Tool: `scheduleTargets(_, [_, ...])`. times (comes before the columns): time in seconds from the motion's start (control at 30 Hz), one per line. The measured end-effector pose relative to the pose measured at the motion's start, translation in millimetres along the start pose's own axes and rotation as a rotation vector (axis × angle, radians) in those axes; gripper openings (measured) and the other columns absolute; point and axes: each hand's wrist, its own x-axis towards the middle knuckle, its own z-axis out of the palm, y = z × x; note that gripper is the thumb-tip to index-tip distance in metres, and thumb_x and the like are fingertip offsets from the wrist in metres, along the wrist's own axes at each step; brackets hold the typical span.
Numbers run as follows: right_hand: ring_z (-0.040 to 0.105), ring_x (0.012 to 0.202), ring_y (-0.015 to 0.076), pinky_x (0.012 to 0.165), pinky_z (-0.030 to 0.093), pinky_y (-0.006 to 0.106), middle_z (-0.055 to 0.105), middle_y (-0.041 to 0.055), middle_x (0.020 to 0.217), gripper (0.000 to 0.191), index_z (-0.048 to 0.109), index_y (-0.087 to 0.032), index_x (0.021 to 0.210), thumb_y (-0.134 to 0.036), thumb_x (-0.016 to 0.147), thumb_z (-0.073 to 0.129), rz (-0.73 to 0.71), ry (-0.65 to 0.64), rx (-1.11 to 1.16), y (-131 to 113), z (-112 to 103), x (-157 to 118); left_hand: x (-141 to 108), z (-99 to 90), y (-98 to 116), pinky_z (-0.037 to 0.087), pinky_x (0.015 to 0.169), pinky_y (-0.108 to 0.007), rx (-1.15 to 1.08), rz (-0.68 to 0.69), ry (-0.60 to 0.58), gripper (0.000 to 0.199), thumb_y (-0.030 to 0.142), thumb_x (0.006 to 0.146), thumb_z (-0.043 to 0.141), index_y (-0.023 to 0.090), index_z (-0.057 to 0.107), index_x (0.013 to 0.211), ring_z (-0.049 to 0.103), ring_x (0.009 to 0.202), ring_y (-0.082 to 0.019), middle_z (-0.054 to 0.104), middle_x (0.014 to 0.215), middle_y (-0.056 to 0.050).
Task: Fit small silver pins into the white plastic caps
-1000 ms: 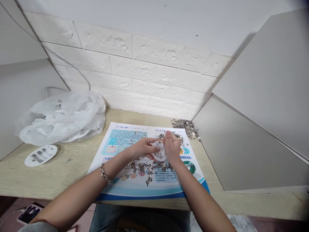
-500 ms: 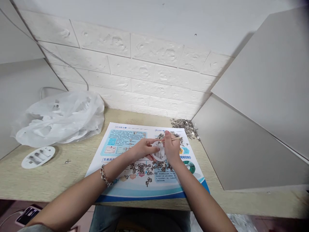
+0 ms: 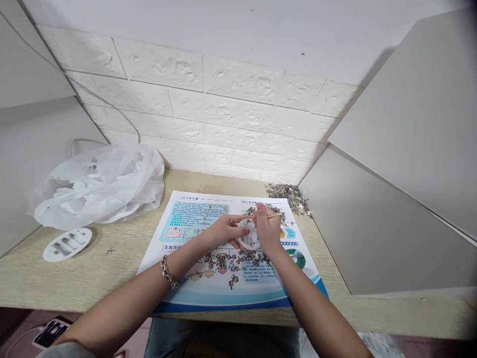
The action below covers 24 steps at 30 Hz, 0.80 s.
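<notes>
Over the printed sheet point(image 3: 194, 293), my left hand point(image 3: 227, 231) is closed on a round white plastic part point(image 3: 249, 240), its thumb lying on the part's face. My right hand point(image 3: 268, 231) grips a thin wooden stick point(image 3: 275, 215), whose left end reaches the upper edge of the white part. Fingers partly cover that contact. Small metal pieces point(image 3: 257, 256) lie scattered just below both hands, with more of them behind the right hand.
A heap of metal pieces point(image 3: 288, 195) sits by the wall at the back right. On the left are a plastic bag point(image 3: 108, 186) of white parts, an oval white part with metal inserts point(image 3: 67, 244) and one loose metal piece point(image 3: 109, 251). A grey panel point(image 3: 376, 233) stands at the right.
The whole view has shifted slightly, so everything appears a little further right. Both hands keep their hold on the white part and the stick, with barely any change in pose.
</notes>
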Motion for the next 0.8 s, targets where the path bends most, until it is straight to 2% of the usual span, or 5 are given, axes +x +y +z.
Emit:
scheduleTargets(0.27, [0.038,0.041,0.0086,0.041,0.029,0.021,0.041,-0.0022,0.042,0.045,0.048,-0.015,0.054,-0.052,0.079,0.043,-0.013,0.000,-0.021,-0.2,-0.8,-0.1,-0.6,0.1,1.4,0.050,0.052,-0.022,-0.017,-0.013,0.004,0.052,0.022,0.075,0.056,0.017,0.045,0.126,0.060,0.057,-0.012,0.064,0.079,-0.008])
scheduleTargets(0.57, [0.036,0.038,0.0085,0.039,0.028,0.022,0.039,-0.0029,0.040,0.043,0.045,-0.016,0.054,-0.051,0.079,0.043,-0.030,-0.035,-0.008,-0.5,-0.1,0.9,-1.5,4.9,1.5,0.048,0.047,-0.019,-0.033,-0.026,0.081,0.050,0.020,0.074,0.055,0.016,0.048,0.124,0.060,0.054,-0.011,0.064,0.077,-0.008])
scheduleTargets(0.8, [0.036,0.039,0.0083,0.040,0.028,0.021,0.039,-0.0027,0.041,0.044,0.047,-0.015,0.055,-0.051,0.080,0.042,-0.035,-0.033,-0.026,-2.5,0.3,0.5,-2.2,3.9,3.1,0.047,0.046,-0.018,-0.027,-0.024,0.070,0.051,0.019,0.074,0.053,0.017,0.048,0.124,0.060,0.051,-0.011,0.064,0.072,-0.006])
